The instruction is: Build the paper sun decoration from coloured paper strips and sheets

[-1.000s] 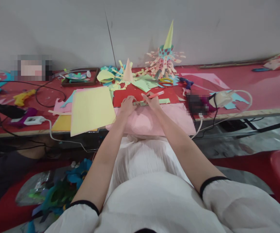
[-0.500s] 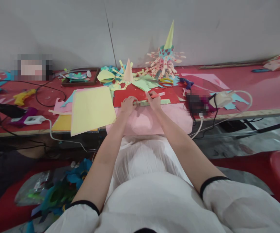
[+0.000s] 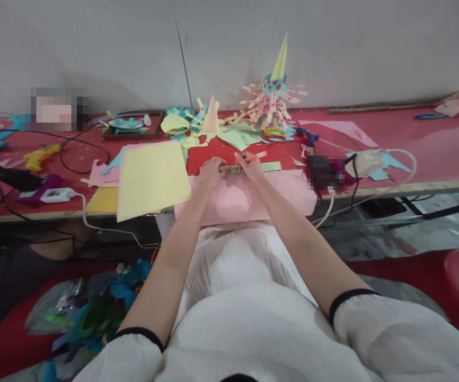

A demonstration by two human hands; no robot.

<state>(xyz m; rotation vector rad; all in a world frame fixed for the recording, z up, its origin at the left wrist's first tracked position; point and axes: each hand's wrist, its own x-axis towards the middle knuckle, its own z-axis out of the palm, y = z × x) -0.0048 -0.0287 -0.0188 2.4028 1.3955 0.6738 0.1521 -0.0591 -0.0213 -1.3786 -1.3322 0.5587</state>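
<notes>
My right hand [image 3: 250, 164] is closed around a pink pen [image 3: 261, 155], its tip end hidden by the fingers. My left hand [image 3: 212, 168] presses down on the left end of a narrow ruler [image 3: 231, 169], fingers bent and close together. The ruler lies along a pale green paper strip [image 3: 272, 166], which shows past my right hand. Beneath them is a sheet of red paper [image 3: 279, 154], and pink paper [image 3: 245, 196] hangs over the table edge nearest me.
Left of my hands lie yellow paper sheets [image 3: 153, 180] and a yellow glue gun [image 3: 42, 157]. Behind are a paper cone [image 3: 212, 116], a taller fringed cone decoration [image 3: 275, 90], yellow-handled scissors [image 3: 273, 133] and a blue glue gun [image 3: 308, 136]. A white cable [image 3: 410, 159] loops at right.
My right hand has shifted slightly left along the ruler with the pen. My left hand stays on the ruler. The whole view has moved a little.
</notes>
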